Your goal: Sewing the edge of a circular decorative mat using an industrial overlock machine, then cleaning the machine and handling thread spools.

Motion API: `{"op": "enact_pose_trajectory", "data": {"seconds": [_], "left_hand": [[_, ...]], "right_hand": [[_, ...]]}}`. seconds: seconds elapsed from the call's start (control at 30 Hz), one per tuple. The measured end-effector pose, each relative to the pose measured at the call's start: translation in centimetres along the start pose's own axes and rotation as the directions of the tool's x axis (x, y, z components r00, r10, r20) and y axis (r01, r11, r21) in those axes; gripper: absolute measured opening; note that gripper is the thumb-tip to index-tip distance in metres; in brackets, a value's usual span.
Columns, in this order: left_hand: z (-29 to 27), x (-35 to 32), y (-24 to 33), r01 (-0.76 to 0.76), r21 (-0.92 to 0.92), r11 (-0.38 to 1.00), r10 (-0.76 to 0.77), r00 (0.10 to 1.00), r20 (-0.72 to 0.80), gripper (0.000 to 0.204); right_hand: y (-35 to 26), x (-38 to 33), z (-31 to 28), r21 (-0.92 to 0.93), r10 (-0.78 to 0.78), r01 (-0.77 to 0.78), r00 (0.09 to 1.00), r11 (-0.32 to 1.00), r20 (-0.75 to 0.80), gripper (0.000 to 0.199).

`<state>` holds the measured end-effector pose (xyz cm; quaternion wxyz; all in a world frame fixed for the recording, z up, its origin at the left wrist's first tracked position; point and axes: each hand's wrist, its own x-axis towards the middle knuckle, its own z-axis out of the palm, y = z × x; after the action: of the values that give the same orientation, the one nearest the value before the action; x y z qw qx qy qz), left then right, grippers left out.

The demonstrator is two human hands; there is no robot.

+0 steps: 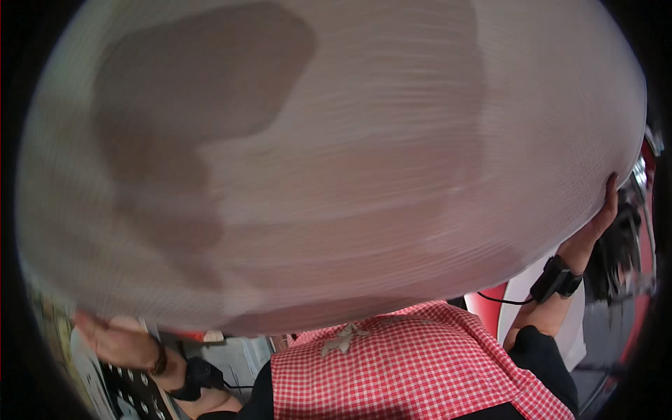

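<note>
A large, pale, see-through sheet (364, 189) with a fine mesh-like texture fills most of the view, held up close in front of me. Its exact kind I cannot tell. Dark blurred shapes show through it. My right hand (606, 206) grips the sheet's right edge, most of its fingers hidden by the sheet. At the lower left edge, my left hand (115, 341) holds the sheet too, its fingertips blurred and partly covered.
I wear a red-and-white checked apron (392, 367). A black strapped device (556, 278) with a cable sits on my right wrist. Dark, shiny equipment (619, 245) stands at the right. A black panel with pale round spots (133, 381) lies at the lower left.
</note>
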<state>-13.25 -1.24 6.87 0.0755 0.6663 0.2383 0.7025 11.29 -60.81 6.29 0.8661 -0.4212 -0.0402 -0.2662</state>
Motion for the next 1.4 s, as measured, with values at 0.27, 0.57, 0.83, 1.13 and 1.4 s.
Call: {"op": "enact_pose_trajectory", "data": {"seconds": [0.27, 0.57, 0.83, 1.13, 1.4], "left_hand": [[11.1, -6.8, 13.8, 0.506, -0.532, 0.679, 0.263, 0.509, 0.820, 0.026], [9.7, -5.1, 5.8, 0.611, -0.114, 0.784, -0.102, 0.307, 0.946, 0.023], [4.0, -6.9, 0.4, 0.603, 0.057, 0.796, -0.327, 0.349, 0.878, 0.020], [0.7, -7.9, -0.2, 0.650, 0.265, 0.712, -0.513, 0.224, 0.829, 0.022], [4.1, -8.1, -2.5, 0.671, 0.272, 0.690, -0.560, 0.256, 0.788, 0.020]], "right_hand": [[-3.4, -17.2, -37.4, 0.002, 0.043, -0.069, 0.604, 0.998, -0.796, 0.054], [21.7, -15.5, -39.8, -0.916, 0.637, -0.399, 0.716, 0.037, -0.286, 0.019], [32.9, -7.1, 4.9, -0.699, 0.814, 0.626, 0.172, 0.345, 0.555, 0.060], [45.7, -9.0, 8.1, -0.521, 0.989, 0.854, 0.065, 0.016, 0.136, 0.049], [23.9, 9.2, 11.7, -0.616, 0.555, 0.776, 0.574, -0.135, 0.602, 0.028]]}}
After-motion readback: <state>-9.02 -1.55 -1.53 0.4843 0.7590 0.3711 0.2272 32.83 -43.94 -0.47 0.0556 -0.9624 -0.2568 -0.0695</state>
